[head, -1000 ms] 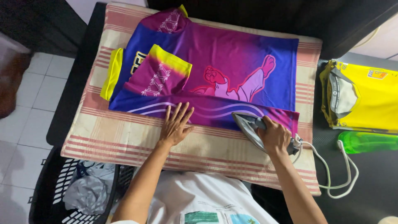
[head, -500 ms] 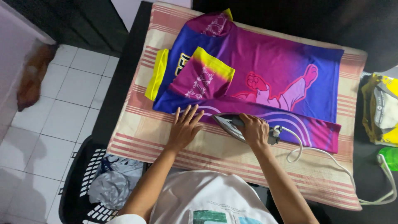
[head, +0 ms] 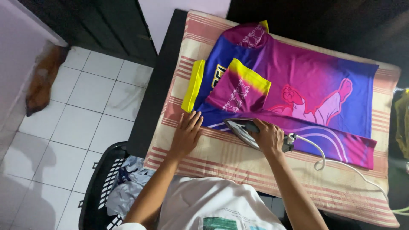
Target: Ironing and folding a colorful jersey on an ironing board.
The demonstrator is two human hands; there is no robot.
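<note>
A purple, blue and magenta sports jersey (head: pixel 298 81) with yellow cuffs lies flat on a striped cloth (head: pixel 238 157) that covers the table. My right hand (head: pixel 267 135) grips the handle of a clothes iron (head: pixel 239 129), which rests tilted on the jersey's lower hem. Its white cord (head: pixel 324 155) trails off to the right. My left hand (head: pixel 186 133) lies flat with fingers spread on the striped cloth, its fingertips touching the jersey's left lower corner beside the yellow cuff (head: pixel 192 85).
A black laundry basket (head: pixel 96 191) with crumpled clothes stands on the white tiled floor (head: pixel 72 127) at the lower left. A yellow garment (head: pixel 401 123) shows at the right edge. A brown object (head: pixel 42 81) lies by the wall at left.
The iron has slid left along the jersey's lower hem with my right hand. My left hand moved left to the jersey's corner. The camera view shifted left, so the yellow garment is almost out of view.
</note>
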